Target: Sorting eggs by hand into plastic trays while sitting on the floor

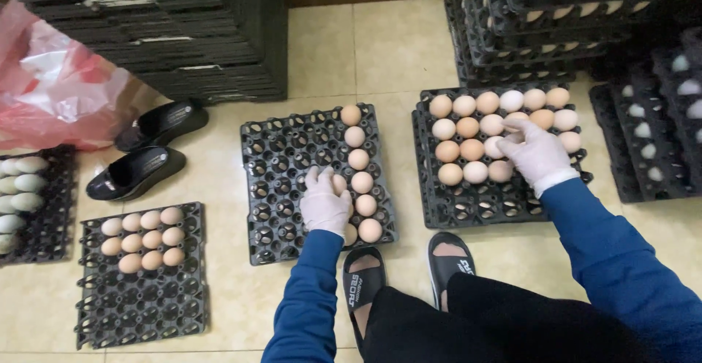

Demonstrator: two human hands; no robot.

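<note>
Left hand (325, 203) fingers closed on an egg (338, 184) over the middle tray (278, 180); right hand (536, 152), right of that tray, pinched an egg (514, 119) on the fuller tray (428, 187).

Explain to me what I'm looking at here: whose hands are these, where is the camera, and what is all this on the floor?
There is no machine here. A person wears a camera on the head, so you look down at their own gloved hands and sandalled feet.

On the tiled floor lie black egg trays. The left hand rests on the middle tray, its fingers on an egg beside a single column of eggs. The right hand reaches into the fuller right tray, its fingers on the eggs there; whether it grips one is hard to tell.

A third tray at lower left holds a few eggs. Black shoes, a red plastic bag and stacked trays lie around.
</note>
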